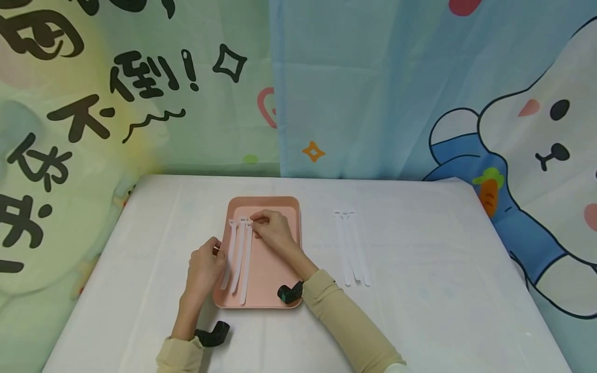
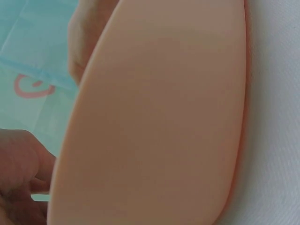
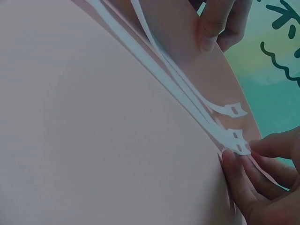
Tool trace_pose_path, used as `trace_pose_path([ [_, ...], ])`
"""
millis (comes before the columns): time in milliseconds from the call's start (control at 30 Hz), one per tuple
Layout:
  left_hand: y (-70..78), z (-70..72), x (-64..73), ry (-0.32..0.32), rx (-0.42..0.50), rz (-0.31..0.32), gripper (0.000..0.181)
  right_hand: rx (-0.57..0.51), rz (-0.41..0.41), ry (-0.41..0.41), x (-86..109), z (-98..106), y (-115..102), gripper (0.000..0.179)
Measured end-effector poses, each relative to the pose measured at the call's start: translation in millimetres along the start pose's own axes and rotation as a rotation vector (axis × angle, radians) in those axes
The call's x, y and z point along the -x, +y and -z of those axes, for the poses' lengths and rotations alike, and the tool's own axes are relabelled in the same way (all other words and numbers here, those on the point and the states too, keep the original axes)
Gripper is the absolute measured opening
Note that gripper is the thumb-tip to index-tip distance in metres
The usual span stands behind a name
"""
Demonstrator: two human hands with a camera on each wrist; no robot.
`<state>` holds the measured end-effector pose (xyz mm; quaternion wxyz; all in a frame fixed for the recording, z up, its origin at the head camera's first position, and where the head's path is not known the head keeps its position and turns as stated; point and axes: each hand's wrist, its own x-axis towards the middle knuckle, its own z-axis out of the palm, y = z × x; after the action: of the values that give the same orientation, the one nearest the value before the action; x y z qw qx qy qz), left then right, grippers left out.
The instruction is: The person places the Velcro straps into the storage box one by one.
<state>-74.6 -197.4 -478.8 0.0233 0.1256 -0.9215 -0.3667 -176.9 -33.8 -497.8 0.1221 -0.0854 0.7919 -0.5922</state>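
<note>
A pink tray (image 1: 275,269) lies on the table with three white slotted-end cable tie straps (image 1: 238,254) side by side along its left half, slotted ends pointing away. My right hand (image 1: 275,233) reaches over the tray; its thumb and index finger pinch the slotted end of the rightmost cable tie strap (image 3: 241,149). At the left side, my left hand (image 1: 205,264) holds the tray's rim, its fingers (image 3: 208,40) curled over that edge. The left wrist view is mostly filled by the tray's outer wall (image 2: 154,117).
Right of the tray, several more white cable tie straps (image 1: 352,248) lie on the white tablecloth (image 1: 434,269). A printed curtain (image 1: 354,93) hangs behind the table's far edge. Each wrist carries a black camera (image 1: 213,334).
</note>
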Motion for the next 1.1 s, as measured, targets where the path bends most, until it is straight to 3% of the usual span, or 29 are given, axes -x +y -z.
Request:
trace_pose_path([
  [467,-0.9,-1.8,-1.3,-0.010,-0.010,0.004,0.017,0.010,0.002,-0.010,1.5,7,-1,0.023],
  [1100,0.7,-0.1,0.4,-0.015,0.011,0.009,0.019,-0.087,-0.004,0.036,18.2,42,-15,0.023],
])
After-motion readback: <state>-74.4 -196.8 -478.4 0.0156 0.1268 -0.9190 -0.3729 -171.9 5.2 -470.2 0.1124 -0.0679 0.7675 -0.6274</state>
